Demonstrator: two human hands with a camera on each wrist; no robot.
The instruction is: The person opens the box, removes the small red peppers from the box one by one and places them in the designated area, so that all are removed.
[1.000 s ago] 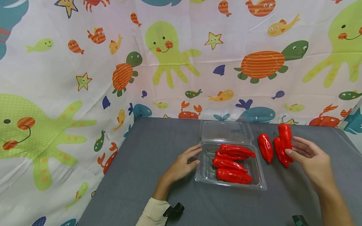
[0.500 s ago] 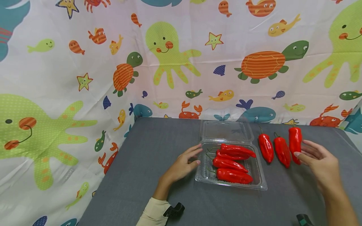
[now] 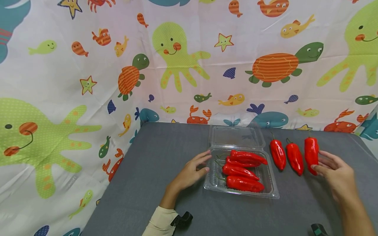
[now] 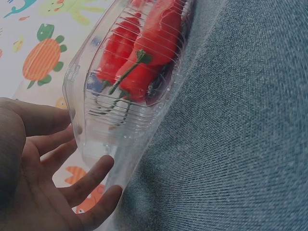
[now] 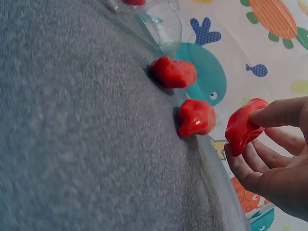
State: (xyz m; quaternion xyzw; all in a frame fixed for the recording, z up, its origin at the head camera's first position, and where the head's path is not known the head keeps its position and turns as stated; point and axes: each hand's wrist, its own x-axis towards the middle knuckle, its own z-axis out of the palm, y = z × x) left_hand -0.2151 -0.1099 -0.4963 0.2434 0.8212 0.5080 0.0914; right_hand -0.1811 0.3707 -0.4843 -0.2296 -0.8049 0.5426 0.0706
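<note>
My right hand [image 3: 338, 175]: fingers pinching long glossy red pepper [image 3: 311, 151] near tip, likely for control. Left hand [image 3: 189, 174]: fingers spread at clear plastic box [image 3: 269, 183], perhaps steadying it.

Held red pepper [image 3: 311, 150] | two peppers [image 3: 295, 159] lying beside open clear box [image 3: 270, 185] | four peppers [image 3: 240, 171] lying inside

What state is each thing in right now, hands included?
Clear container, open, partly filled.
Lid, folded back at the far side.
Four peppers, lying inside the container.
Two loose peppers, lying apart on the grey table.
Held pepper, stem end pointing away.
Left hand, fingers extended at the container's left edge.
Right hand, pinching the held pepper.
</note>
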